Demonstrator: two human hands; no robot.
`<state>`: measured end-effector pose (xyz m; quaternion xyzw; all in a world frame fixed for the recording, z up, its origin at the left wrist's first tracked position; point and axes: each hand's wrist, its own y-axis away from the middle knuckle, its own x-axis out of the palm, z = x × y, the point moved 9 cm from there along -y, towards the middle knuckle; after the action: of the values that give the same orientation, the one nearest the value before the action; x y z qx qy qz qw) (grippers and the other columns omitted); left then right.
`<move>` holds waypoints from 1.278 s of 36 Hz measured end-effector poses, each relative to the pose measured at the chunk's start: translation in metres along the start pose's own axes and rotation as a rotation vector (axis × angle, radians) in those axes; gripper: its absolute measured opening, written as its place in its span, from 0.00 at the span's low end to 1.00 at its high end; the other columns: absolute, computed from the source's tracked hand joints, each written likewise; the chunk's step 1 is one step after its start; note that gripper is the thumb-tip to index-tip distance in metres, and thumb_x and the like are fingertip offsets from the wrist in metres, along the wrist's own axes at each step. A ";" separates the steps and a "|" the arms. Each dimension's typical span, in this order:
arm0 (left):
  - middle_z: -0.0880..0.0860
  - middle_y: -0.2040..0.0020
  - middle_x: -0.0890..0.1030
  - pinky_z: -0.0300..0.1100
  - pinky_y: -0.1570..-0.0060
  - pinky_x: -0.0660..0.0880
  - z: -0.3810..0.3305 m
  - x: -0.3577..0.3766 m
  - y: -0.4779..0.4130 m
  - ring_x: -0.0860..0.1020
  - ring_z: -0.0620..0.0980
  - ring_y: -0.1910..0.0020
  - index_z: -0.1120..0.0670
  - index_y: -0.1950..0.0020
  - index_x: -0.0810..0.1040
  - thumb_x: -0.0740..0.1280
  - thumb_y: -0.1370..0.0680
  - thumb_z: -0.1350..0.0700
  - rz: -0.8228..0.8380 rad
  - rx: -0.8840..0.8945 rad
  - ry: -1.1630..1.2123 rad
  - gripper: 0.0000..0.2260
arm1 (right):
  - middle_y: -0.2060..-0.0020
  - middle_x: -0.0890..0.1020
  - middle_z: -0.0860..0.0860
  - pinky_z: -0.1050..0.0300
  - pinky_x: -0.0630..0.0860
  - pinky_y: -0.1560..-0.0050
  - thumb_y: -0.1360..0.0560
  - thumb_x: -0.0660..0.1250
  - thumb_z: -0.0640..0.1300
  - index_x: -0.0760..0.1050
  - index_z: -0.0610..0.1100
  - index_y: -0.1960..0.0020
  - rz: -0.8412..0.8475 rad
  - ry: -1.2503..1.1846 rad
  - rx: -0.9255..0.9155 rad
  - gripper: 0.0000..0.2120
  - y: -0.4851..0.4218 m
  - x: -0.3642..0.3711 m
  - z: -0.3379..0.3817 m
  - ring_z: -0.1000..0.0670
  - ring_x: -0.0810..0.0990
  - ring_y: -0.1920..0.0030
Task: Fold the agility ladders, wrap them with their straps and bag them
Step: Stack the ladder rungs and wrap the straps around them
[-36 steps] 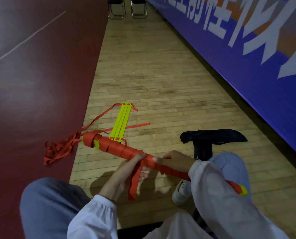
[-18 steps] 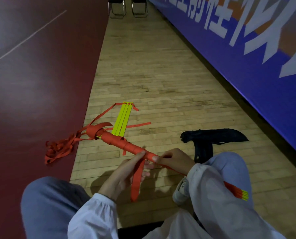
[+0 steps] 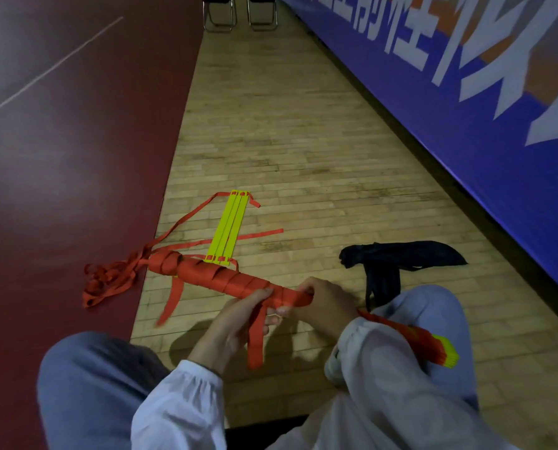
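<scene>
Agility-ladder bundle [image 3: 235, 282] of yellow plastic rungs, wound in red webbing strap [image 3: 255, 339], is hanging above the wooden floor [image 3: 303, 157]. L hand [image 3: 232, 323] is pinching the strap tail, R hand [image 3: 323, 303] clutching the bundle. It's been rolling since a sec ago: wrap nearly done, bagging next.

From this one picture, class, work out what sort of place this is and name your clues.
Probably an indoor sports hall: wooden strip floor, dark red court surface with a white line, and a long blue banner.
</scene>
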<state>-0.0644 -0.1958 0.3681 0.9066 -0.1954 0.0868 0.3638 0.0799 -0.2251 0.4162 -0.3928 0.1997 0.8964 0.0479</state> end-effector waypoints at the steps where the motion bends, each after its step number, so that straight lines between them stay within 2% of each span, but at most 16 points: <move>1: 0.57 0.66 0.82 0.35 0.77 0.71 0.000 0.000 0.000 0.78 0.47 0.74 0.61 0.47 0.78 0.67 0.23 0.55 0.002 -0.004 -0.006 0.10 | 0.52 0.80 0.56 0.56 0.76 0.48 0.36 0.73 0.64 0.75 0.52 0.47 0.023 0.000 -0.008 0.24 0.000 0.001 0.001 0.54 0.78 0.52; 6: 0.53 0.69 0.81 0.34 0.78 0.72 0.001 0.002 0.001 0.78 0.46 0.75 0.60 0.50 0.77 0.66 0.23 0.57 0.048 -0.036 0.028 0.07 | 0.52 0.81 0.54 0.57 0.76 0.54 0.29 0.66 0.66 0.76 0.50 0.46 0.120 -0.054 -0.048 0.21 -0.004 0.003 0.001 0.52 0.81 0.54; 9: 0.54 0.71 0.80 0.34 0.78 0.73 0.006 0.001 0.002 0.77 0.46 0.77 0.61 0.55 0.77 0.65 0.24 0.58 0.069 -0.081 0.057 0.06 | 0.52 0.82 0.51 0.57 0.74 0.52 0.26 0.61 0.66 0.79 0.48 0.46 0.174 0.000 -0.043 0.23 -0.009 0.006 -0.005 0.50 0.81 0.53; 12: 0.56 0.72 0.79 0.34 0.77 0.74 0.009 0.000 0.003 0.76 0.47 0.78 0.60 0.59 0.78 0.66 0.25 0.58 0.073 -0.100 0.046 0.07 | 0.56 0.83 0.48 0.57 0.72 0.55 0.25 0.60 0.65 0.80 0.45 0.50 0.204 0.023 -0.027 0.25 -0.011 0.010 -0.011 0.48 0.81 0.55; 16: 0.57 0.68 0.80 0.35 0.75 0.74 0.010 -0.001 0.004 0.77 0.48 0.75 0.60 0.57 0.80 0.69 0.30 0.56 0.092 -0.105 0.049 0.07 | 0.63 0.80 0.52 0.61 0.69 0.62 0.25 0.61 0.65 0.78 0.49 0.60 0.190 0.017 -0.032 0.20 -0.010 0.011 -0.011 0.53 0.78 0.62; 20: 0.56 0.64 0.83 0.36 0.76 0.76 0.005 0.005 0.006 0.80 0.49 0.74 0.61 0.50 0.77 0.66 0.24 0.59 0.115 -0.087 0.104 0.06 | 0.60 0.83 0.50 0.59 0.71 0.59 0.26 0.64 0.65 0.81 0.47 0.55 0.125 -0.040 -0.036 0.21 -0.010 0.006 -0.012 0.52 0.80 0.59; 24: 0.56 0.66 0.82 0.37 0.76 0.75 0.003 0.009 0.008 0.80 0.49 0.74 0.61 0.50 0.77 0.65 0.24 0.60 0.125 -0.085 0.130 0.06 | 0.59 0.83 0.52 0.60 0.72 0.60 0.28 0.65 0.65 0.82 0.48 0.52 0.059 -0.051 -0.039 0.21 -0.009 0.001 -0.012 0.52 0.80 0.57; 29: 0.54 0.67 0.80 0.36 0.76 0.74 0.005 0.010 0.006 0.80 0.49 0.73 0.60 0.52 0.76 0.66 0.25 0.57 0.122 -0.111 0.142 0.07 | 0.57 0.84 0.52 0.54 0.75 0.52 0.29 0.67 0.64 0.82 0.49 0.52 -0.020 -0.031 -0.029 0.20 -0.003 -0.008 -0.008 0.51 0.81 0.55; 34: 0.55 0.59 0.83 0.36 0.73 0.75 0.011 0.008 0.003 0.82 0.49 0.69 0.59 0.45 0.77 0.68 0.28 0.51 0.119 -0.128 0.109 0.16 | 0.57 0.83 0.55 0.59 0.72 0.59 0.31 0.70 0.64 0.82 0.52 0.52 -0.099 0.019 -0.006 0.17 0.001 -0.015 -0.004 0.53 0.80 0.56; 39: 0.54 0.60 0.85 0.35 0.74 0.74 0.014 0.010 0.002 0.82 0.47 0.69 0.59 0.52 0.80 0.64 0.22 0.47 0.082 -0.137 0.045 0.14 | 0.60 0.82 0.56 0.59 0.72 0.59 0.33 0.73 0.62 0.80 0.53 0.54 -0.138 0.004 0.007 0.15 0.003 -0.017 -0.004 0.55 0.79 0.57; 43: 0.56 0.59 0.83 0.36 0.74 0.74 0.017 0.007 0.000 0.81 0.48 0.69 0.60 0.53 0.80 0.68 0.27 0.44 0.054 -0.145 0.010 0.19 | 0.60 0.80 0.57 0.63 0.69 0.62 0.34 0.75 0.59 0.78 0.52 0.54 -0.117 -0.011 0.003 0.14 0.003 -0.015 -0.001 0.56 0.78 0.58; 46: 0.56 0.57 0.82 0.36 0.72 0.73 0.017 0.007 0.000 0.80 0.48 0.67 0.59 0.51 0.80 0.68 0.28 0.42 0.067 -0.135 0.023 0.20 | 0.58 0.81 0.56 0.59 0.74 0.57 0.35 0.76 0.58 0.77 0.50 0.54 -0.113 -0.015 -0.012 0.16 0.003 -0.012 0.000 0.55 0.78 0.56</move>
<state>-0.0575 -0.2096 0.3586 0.8719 -0.2267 0.0958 0.4234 0.0875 -0.2271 0.4251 -0.3971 0.1715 0.8963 0.0975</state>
